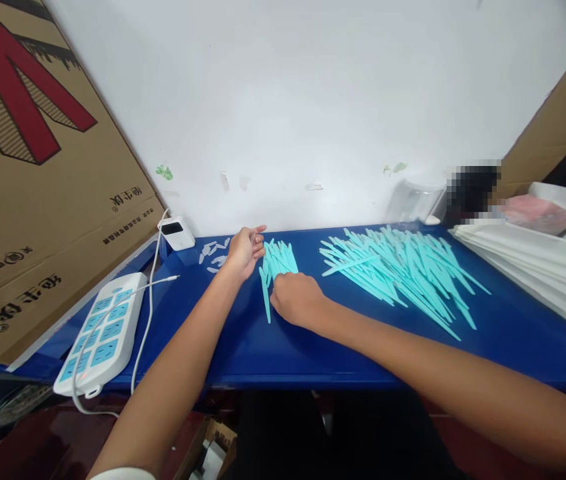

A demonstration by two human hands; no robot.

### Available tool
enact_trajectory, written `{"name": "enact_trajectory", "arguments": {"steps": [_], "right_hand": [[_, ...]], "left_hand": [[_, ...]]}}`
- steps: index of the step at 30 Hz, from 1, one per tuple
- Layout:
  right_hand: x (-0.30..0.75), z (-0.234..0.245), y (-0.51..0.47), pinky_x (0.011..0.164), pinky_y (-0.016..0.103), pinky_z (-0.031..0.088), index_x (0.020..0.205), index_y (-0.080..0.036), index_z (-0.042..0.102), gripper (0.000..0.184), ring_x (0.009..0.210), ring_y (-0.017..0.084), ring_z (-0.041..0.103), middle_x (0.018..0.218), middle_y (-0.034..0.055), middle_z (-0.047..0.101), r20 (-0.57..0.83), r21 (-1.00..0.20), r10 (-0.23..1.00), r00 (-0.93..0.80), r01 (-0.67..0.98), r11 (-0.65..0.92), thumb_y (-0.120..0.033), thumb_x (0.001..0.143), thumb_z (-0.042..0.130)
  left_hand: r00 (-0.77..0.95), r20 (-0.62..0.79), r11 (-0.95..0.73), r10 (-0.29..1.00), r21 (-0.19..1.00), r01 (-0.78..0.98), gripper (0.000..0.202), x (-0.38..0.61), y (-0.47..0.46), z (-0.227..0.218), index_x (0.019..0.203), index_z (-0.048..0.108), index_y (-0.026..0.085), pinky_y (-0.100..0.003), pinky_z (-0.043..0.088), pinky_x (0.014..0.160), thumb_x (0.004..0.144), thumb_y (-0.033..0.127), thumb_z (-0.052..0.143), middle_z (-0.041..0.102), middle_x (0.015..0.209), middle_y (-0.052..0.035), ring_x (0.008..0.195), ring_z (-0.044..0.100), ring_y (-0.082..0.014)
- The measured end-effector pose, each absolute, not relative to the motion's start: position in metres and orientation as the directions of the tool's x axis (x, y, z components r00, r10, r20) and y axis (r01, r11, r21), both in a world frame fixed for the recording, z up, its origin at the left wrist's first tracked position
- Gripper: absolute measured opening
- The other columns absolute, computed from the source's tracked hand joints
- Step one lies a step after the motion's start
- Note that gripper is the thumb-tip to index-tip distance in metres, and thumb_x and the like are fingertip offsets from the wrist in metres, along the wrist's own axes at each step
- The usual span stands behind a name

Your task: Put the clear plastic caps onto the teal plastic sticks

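My left hand (245, 252) hovers by the far edge of the blue table, fingers loosely bent and apart, with nothing visible in it. Just right of it lies a small bunch of flat turquoise sticks (279, 257), tapered at the ends. My right hand (297, 299) is closed at the near end of this bunch; its fingertips are turned away, so what they grip is hidden. One loose turquoise stick (265, 297) lies at an angle beside its fingers. Farther right spreads a large heap of similar turquoise sticks (397, 267). Small translucent pieces (209, 251) lie left of my left hand.
A white power strip (100, 333) with cables and a small white device (177, 233) sit at the left, beside a large cardboard box (63, 200). At the right are stacked white trays (527, 273) and a clear container (415, 200). A white wall (283, 120) stands behind.
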State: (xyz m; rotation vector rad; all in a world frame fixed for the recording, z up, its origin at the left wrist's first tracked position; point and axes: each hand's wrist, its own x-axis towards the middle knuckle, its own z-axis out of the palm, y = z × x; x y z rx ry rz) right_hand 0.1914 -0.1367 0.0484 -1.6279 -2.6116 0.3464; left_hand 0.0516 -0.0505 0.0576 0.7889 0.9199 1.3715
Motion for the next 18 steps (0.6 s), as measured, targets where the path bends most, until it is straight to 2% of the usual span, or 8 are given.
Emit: {"name": "enact_trajectory", "arguments": {"steps": [2, 6, 8, 13, 18], "right_hand": [[0.188, 0.05, -0.138, 0.079, 0.039, 0.056, 0.113, -0.01, 0.075, 0.034, 0.104, 0.036, 0.075, 0.112, 0.0229, 0.077, -0.083, -0.222, 0.892, -0.444, 0.881, 0.418, -0.027, 0.1, 0.049], [0.178, 0.052, -0.142, 0.084, 0.041, 0.056, 0.116, -0.01, 0.075, 0.046, 0.11, 0.037, 0.073, 0.114, 0.0245, 0.076, -0.081, -0.244, 0.888, -0.454, 0.872, 0.424, -0.045, 0.104, 0.047], [0.172, 0.053, -0.143, 0.086, 0.042, 0.056, 0.119, -0.01, 0.075, 0.047, 0.112, 0.037, 0.072, 0.117, 0.025, 0.076, -0.087, -0.251, 0.886, -0.455, 0.871, 0.422, -0.047, 0.103, 0.051], [0.167, 0.053, -0.142, 0.086, 0.039, 0.056, 0.117, -0.01, 0.075, 0.03, 0.111, 0.034, 0.074, 0.117, 0.0242, 0.076, -0.15, -0.268, 0.883, -0.445, 0.878, 0.397, -0.024, 0.098, 0.056], [0.187, 0.052, -0.14, 0.084, 0.042, 0.055, 0.129, -0.006, 0.064, 0.037, 0.111, 0.037, 0.073, 0.116, 0.0265, 0.076, -0.157, -0.258, 0.897, -0.413, 0.894, 0.367, -0.021, 0.099, 0.049]], "left_hand": [[-0.024, -0.053, 0.038, 0.998, 0.902, -0.429, 0.019, 0.053, -0.052, 0.057, 0.109, 0.06, 0.009, -0.017, 0.023, 0.041, 0.091, 0.009, 0.054, 0.043, 0.063, 0.0058, 0.043, 0.029, -0.004], [-0.02, 0.006, -0.013, 1.0, 0.92, -0.391, 0.017, 0.057, -0.053, 0.057, 0.114, 0.06, 0.009, -0.017, 0.027, 0.045, 0.097, 0.007, 0.058, 0.055, 0.07, 0.0013, 0.048, 0.034, -0.0038], [-0.01, 0.032, -0.033, 0.999, 0.928, -0.372, 0.014, 0.058, -0.053, 0.057, 0.112, 0.061, 0.008, -0.017, 0.03, 0.046, 0.099, 0.008, 0.058, 0.063, 0.076, -0.0031, 0.051, 0.038, -0.0043], [-0.007, 0.055, -0.054, 0.998, 0.927, -0.37, 0.006, 0.058, -0.05, 0.053, 0.102, 0.065, 0.009, -0.018, 0.039, 0.052, 0.097, 0.011, 0.066, 0.074, 0.099, -0.0125, 0.056, 0.044, -0.0037], [-0.018, 0.052, -0.055, 0.998, 0.924, -0.379, 0.006, 0.056, -0.048, 0.051, 0.1, 0.072, 0.007, -0.016, 0.046, 0.056, 0.096, 0.009, 0.067, 0.071, 0.099, -0.0099, 0.061, 0.052, -0.003]]}}
